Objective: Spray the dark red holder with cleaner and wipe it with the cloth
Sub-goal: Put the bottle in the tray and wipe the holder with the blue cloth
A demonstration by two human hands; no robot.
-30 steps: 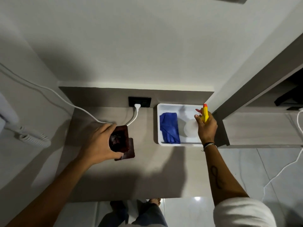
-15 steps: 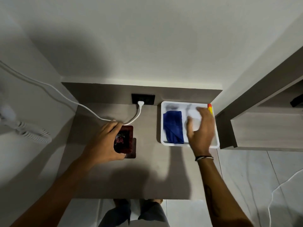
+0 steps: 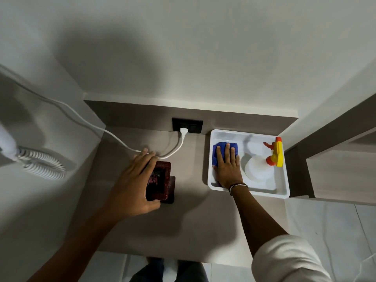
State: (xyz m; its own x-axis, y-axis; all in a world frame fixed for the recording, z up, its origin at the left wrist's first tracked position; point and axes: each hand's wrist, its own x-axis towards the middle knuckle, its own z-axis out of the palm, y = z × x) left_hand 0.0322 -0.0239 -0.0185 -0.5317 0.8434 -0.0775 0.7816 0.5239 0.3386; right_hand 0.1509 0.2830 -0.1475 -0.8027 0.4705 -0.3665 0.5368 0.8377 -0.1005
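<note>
The dark red holder stands upright on the grey counter, left of centre, and my left hand is wrapped around its left side. In the white tray at the right lies the blue cloth; my right hand lies flat on top of it with fingers spread, covering most of it. The white spray bottle with its yellow and orange trigger head stands free in the same tray, just right of my hand.
A white cable runs across the counter to a plug in the black wall socket behind the holder. A white coiled cord hangs on the left wall. A wooden cabinet borders the tray on the right.
My right hand has let go of the spray bottle, which now stands in the tray, and has moved left onto the blue cloth. My left hand has kept hold of the holder.
</note>
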